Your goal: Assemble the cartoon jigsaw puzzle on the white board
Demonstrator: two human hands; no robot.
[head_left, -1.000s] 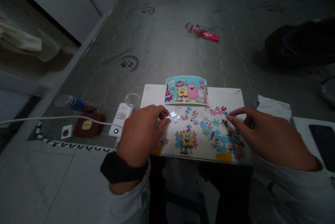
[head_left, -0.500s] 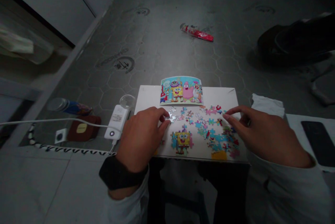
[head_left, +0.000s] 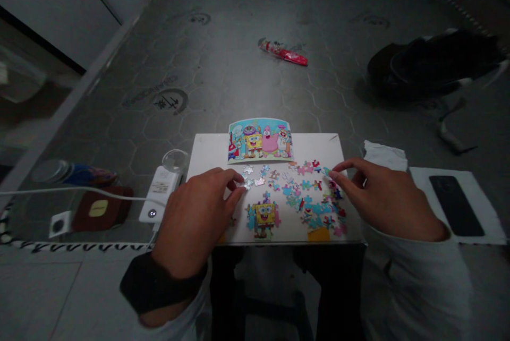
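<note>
On a white board (head_left: 211,155), a partly joined jigsaw section (head_left: 264,216) shows a yellow cartoon character. My left hand (head_left: 199,208), with a black band on its wrist, pinches at a pale puzzle piece (head_left: 248,183) by the thumb and index fingertips. On the right side, my right hand (head_left: 386,197) has thumb and index finger together at a small greenish puzzle piece (head_left: 326,171). Between and below the hands lie several loose and joined puzzle pieces (head_left: 316,208). A curved picture card (head_left: 261,141) with the cartoon characters stands behind them.
Left of the board are a white power adapter (head_left: 159,192) with a cable, a brown case (head_left: 101,209) and a bottle (head_left: 75,172). To the right lie crumpled tissue (head_left: 385,155) and a dark phone (head_left: 456,205). Farther back are a red packet (head_left: 283,53) and a black bag (head_left: 426,67).
The camera view has swung slightly right, so everything sits farther left in the picture. Both hands keep nearly the same place over the board, fingers still pinched.
</note>
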